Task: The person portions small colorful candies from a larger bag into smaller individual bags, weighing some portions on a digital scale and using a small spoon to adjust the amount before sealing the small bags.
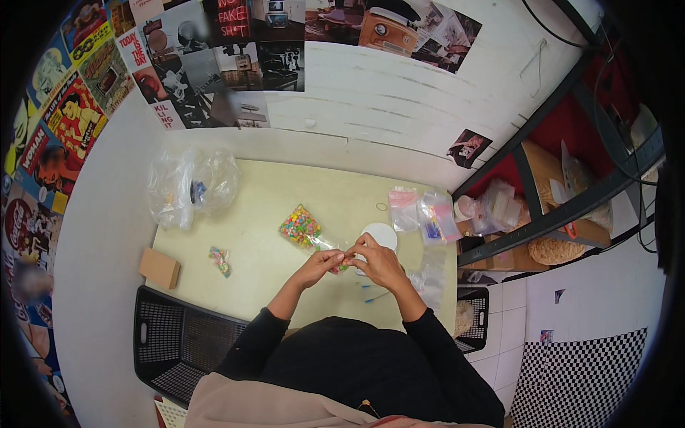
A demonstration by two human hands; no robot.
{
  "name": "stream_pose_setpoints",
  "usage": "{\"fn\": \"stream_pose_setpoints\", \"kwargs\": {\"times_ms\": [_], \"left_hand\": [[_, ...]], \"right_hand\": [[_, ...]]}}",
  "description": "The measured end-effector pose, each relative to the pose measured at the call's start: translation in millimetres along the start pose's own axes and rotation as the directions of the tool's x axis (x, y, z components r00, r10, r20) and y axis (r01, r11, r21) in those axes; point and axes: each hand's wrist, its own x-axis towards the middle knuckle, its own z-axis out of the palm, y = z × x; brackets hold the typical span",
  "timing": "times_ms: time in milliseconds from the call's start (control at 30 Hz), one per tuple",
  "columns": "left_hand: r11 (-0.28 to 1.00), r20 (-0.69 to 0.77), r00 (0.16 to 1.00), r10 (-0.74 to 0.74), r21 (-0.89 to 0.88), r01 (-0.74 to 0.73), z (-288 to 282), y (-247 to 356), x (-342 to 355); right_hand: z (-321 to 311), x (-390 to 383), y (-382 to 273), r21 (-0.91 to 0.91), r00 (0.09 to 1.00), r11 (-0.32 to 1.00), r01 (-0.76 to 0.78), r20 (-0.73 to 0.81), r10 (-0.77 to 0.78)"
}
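Observation:
My left hand (318,267) and my right hand (375,260) meet near the front middle of the pale table (271,182), fingers closed at a small clear bag of coloured pieces (341,268). Just beyond lies a larger clear bag full of multicoloured bits (300,227), its plastic reaching toward my hands. A white round object (382,235), perhaps a dish or scale top, sits partly behind my right hand. A small packet of coloured pieces (220,260) lies to the left. Pen-like blue items (372,299) lie below my right wrist.
A crumpled plastic bag (171,185) is at back left, a cardboard box (160,268) on the left edge. Plastic packets (437,214) lie at back right beside a dark metal shelf (542,228). Black crates (182,335) flank the table, another at right (477,314).

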Motion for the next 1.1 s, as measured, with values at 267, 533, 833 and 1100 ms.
{"fn": "stream_pose_setpoints", "kwargs": {"times_ms": [267,533,833,1100], "left_hand": [[0.997,-0.077,0.995,0.069,0.03,-0.067,11,-8,2],[0.992,-0.046,0.998,0.034,-0.121,-0.039,16,-8,1],[0.984,-0.084,0.996,0.012,-0.176,-0.027,9,-19,0],[0.982,-0.172,0.976,0.133,0.159,-0.106,8,-8,-5]], "right_hand": [[-3,-2,-1,-0.12,0.999,0.993,0.004,0.046,0.002],[11,-1,18,0.08,0.996,0.995,-0.063,-0.06,0.068],[-1,-1,14,0.109,0.997,0.991,-0.074,-0.017,0.076],[4,-2,25,0.152,0.993,0.984,-0.094,0.087,0.081]]}}
